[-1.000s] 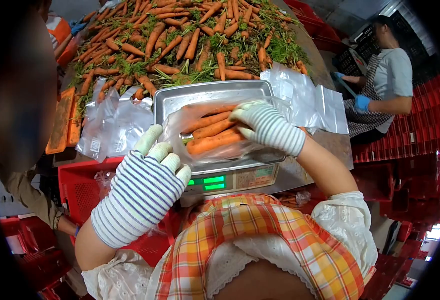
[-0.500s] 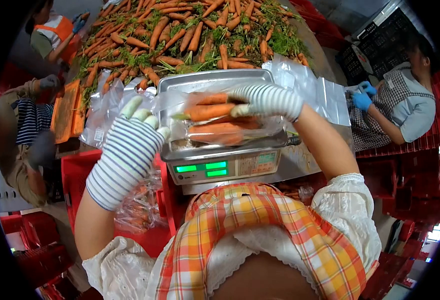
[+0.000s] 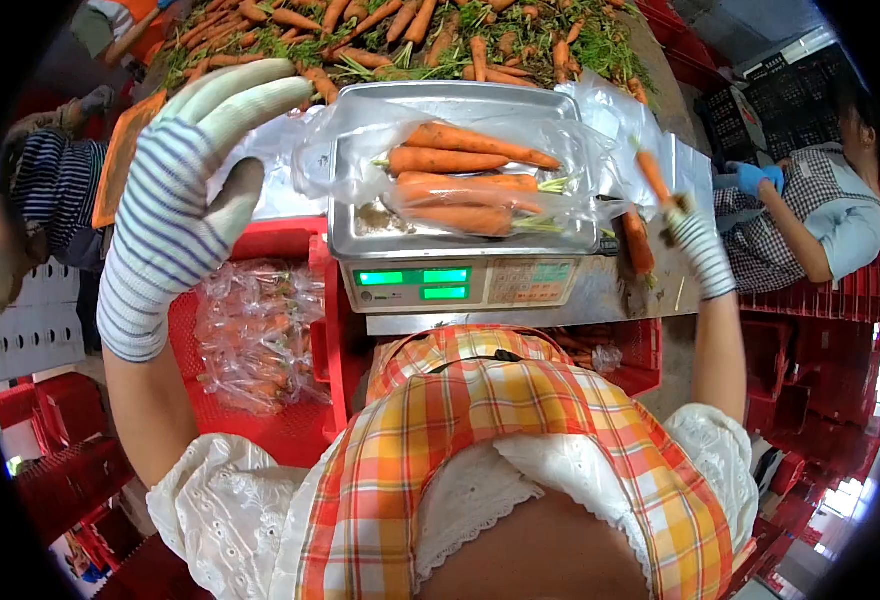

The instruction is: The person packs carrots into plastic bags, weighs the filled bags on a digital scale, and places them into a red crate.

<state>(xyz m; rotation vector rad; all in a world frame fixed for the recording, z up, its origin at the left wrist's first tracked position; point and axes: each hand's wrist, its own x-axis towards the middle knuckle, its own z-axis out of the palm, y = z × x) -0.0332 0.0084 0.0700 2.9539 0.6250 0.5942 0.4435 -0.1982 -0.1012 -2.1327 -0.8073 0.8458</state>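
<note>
A clear plastic bag of several carrots (image 3: pixel 460 160) lies on the metal tray (image 3: pixel 360 240) of a weighing scale (image 3: pixel 465 285) with green lit displays. My left hand (image 3: pixel 185 190), in a striped glove, is raised to the left of the scale with thumb and fingers apart, holding nothing. To the right of the scale, my right hand (image 3: pixel 698 245), also gloved, has its fingers closed on the lower end of a single carrot (image 3: pixel 652 178). Another carrot (image 3: pixel 638 243) lies on the table between that hand and the tray.
Loose carrots with green tops (image 3: pixel 440 35) are heaped at the back. Empty plastic bags (image 3: pixel 620 120) lie beside the tray. A red crate (image 3: pixel 260 420) with bagged carrots stands at the lower left. Co-workers (image 3: pixel 820 210) are at both sides; an orange crate (image 3: pixel 125 150) is at left.
My right hand has let go of the bagged carrots and moved right, where it now holds a single carrot. My left hand has risen, its fingers spread. The bag now lies on the tray.
</note>
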